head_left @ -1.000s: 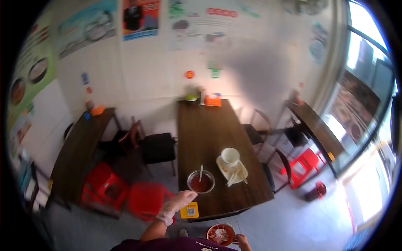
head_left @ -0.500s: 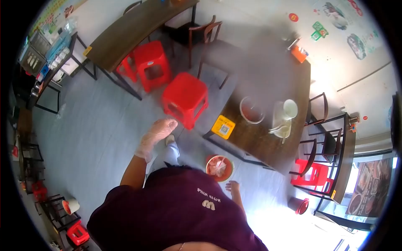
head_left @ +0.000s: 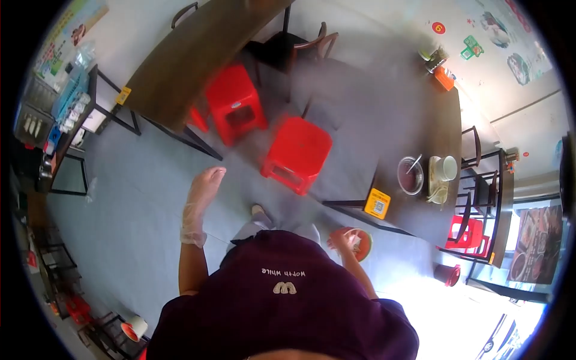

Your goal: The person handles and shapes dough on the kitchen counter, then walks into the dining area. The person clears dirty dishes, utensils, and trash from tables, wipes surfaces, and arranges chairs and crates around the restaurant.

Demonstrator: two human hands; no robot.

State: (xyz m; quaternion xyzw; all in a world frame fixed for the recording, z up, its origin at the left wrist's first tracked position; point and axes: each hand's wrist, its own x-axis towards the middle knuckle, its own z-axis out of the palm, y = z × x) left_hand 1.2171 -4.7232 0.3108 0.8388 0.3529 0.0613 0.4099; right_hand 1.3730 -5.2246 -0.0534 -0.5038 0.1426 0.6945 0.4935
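Note:
My left hand (head_left: 204, 185), in a clear plastic glove, is raised over the floor left of my body. Its fingers are drawn together, with nothing visible in them. On my right, my bare right hand (head_left: 342, 237) overlaps the left side of a round red bucket (head_left: 363, 249) with pale, crumpled contents. The fingers are blurred, and whether they touch the bucket is unclear. A metal bowl (head_left: 402, 180) of dark red contents with a white spoon stands on the right table (head_left: 432, 129). Beside it a tray (head_left: 433, 185) bears a white bowl (head_left: 447, 168).
Two red stools (head_left: 298, 150) (head_left: 235, 111) stand ahead, near a dark table (head_left: 174, 78). A yellow code card (head_left: 377, 204) marks the right table's near corner. A dark red bin (head_left: 446, 275) stands on the floor at the right. Chairs line the far side of the right table.
The view has turned from the wall and tables down to the floor and my body. My left hand has moved away from the metal bowl; my right hand has moved over the red bucket.

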